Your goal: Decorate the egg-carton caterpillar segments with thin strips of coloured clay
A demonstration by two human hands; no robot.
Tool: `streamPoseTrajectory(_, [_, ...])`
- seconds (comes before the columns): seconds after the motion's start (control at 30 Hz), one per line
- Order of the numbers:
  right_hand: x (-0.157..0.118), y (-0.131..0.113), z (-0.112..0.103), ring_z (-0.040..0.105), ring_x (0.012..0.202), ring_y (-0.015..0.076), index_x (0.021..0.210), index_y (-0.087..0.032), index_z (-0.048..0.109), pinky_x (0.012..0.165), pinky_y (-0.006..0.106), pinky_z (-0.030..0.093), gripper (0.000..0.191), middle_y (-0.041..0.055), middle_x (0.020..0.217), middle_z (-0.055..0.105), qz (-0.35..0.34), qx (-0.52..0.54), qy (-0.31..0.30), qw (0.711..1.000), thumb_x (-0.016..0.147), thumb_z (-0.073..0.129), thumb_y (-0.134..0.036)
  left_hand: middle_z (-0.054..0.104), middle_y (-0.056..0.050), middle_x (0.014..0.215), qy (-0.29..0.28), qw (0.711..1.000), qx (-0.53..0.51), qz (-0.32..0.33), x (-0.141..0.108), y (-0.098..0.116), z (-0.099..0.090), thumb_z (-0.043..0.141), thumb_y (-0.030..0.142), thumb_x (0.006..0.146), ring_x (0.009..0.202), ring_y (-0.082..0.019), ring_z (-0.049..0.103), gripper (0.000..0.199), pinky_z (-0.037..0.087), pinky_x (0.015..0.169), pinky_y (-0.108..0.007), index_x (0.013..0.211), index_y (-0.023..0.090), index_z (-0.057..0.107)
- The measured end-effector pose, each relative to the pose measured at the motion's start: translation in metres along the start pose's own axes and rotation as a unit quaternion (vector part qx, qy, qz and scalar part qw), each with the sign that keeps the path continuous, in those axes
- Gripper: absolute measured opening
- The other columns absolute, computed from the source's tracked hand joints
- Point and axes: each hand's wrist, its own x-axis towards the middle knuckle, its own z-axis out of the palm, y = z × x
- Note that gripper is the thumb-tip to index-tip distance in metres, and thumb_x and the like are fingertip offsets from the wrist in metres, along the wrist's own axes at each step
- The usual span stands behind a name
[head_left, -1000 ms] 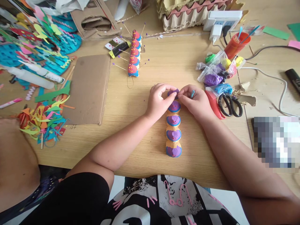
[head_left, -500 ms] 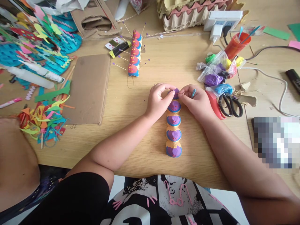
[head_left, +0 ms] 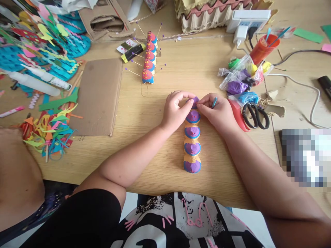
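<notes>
A strip of egg-carton cups lies lengthwise on the table in front of me. Its cups carry purple clay tops, blue rims and small red faces, with yellow-orange between them. My left hand grips the far cup, thumb and fingers curled around its left side. On the right of that cup, my right hand has its thumb and fingertips pinched together against the purple clay. A slim blue modelling tool sticks out between its fingers. Whatever is at the pinched fingertips is too small to make out.
A red-and-blue carton caterpillar with stick legs stands farther back. Right of my hands lie black-handled scissors, bagged clay and an orange cup. Cardboard, paper scraps and another person's arm are left.
Both hands keep their places at the far cup, with only a tiny shift of the right fingertips. The whole view has moved slightly.
</notes>
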Motion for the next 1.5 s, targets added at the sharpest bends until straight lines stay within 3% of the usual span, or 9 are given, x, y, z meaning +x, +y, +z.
streamPoseTrajectory(0.6, [0.002,0.003,-0.002,0.043,0.059,0.0106,0.080,-0.022,0.063,0.055,0.028,0.034,0.022,-0.0013,0.068,0.059,0.009,0.068,0.032,0.997,0.085,0.082,-0.033,0.081,-0.001,0.108,-0.009,0.999,0.031,-0.004,0.000,0.005,0.000,0.080,0.012,0.086,0.110,-0.021,0.074,0.016,0.052,0.111,-0.038,0.096,0.024,0.075])
streamPoseTrajectory(0.77, [0.003,0.003,-0.002,0.043,0.060,0.0116,0.081,-0.024,0.061,0.054,0.029,0.031,0.031,0.0000,0.071,0.059,0.003,0.070,0.024,0.997,0.085,0.081,-0.046,0.080,-0.003,0.114,-0.004,1.000,0.000,-0.021,0.000,-0.006,0.002,0.080,0.028,0.092,0.115,-0.022,0.075,0.013,0.054,0.114,-0.038,0.103,0.025,0.075])
streamPoseTrajectory(0.87, [0.002,0.001,-0.002,0.041,0.060,0.0114,0.081,-0.024,0.061,0.055,0.029,0.031,0.031,-0.0002,0.070,0.057,0.006,0.072,0.019,0.997,0.084,0.082,-0.047,0.079,-0.004,0.117,0.038,0.997,-0.062,-0.040,0.000,-0.015,0.005,0.069,0.040,0.102,0.120,-0.020,0.075,0.016,0.056,0.112,-0.036,0.109,0.026,0.073])
streamPoseTrajectory(1.03, [0.001,-0.001,-0.002,0.039,0.060,0.0120,0.084,-0.025,0.061,0.055,0.030,0.031,0.032,-0.0008,0.070,0.054,0.007,0.074,0.009,0.997,0.084,0.081,-0.049,0.080,-0.003,0.114,0.054,0.993,-0.085,-0.068,0.002,-0.018,0.007,0.064,0.043,0.105,0.117,-0.019,0.076,0.020,0.058,0.111,-0.035,0.104,0.026,0.072])
streamPoseTrajectory(1.33, [0.001,0.001,-0.004,0.029,0.052,0.0117,0.097,-0.027,0.067,0.050,0.030,0.025,0.018,-0.0054,0.062,0.042,0.018,0.098,0.013,0.995,0.084,0.076,-0.035,0.080,-0.003,0.113,0.057,0.992,-0.093,-0.066,0.002,-0.013,0.006,0.065,0.036,0.103,0.116,-0.018,0.075,0.013,0.057,0.112,-0.034,0.104,0.025,0.073])
streamPoseTrajectory(1.5, [0.003,0.005,-0.005,0.029,0.050,0.0115,0.089,-0.026,0.066,0.048,0.029,0.025,0.012,-0.0050,0.060,0.041,0.032,0.108,0.020,0.993,0.082,0.074,-0.032,0.080,-0.004,0.114,0.052,0.992,-0.081,-0.077,0.002,-0.014,0.006,0.065,0.037,0.104,0.118,-0.019,0.075,0.016,0.057,0.112,-0.033,0.105,0.024,0.073])
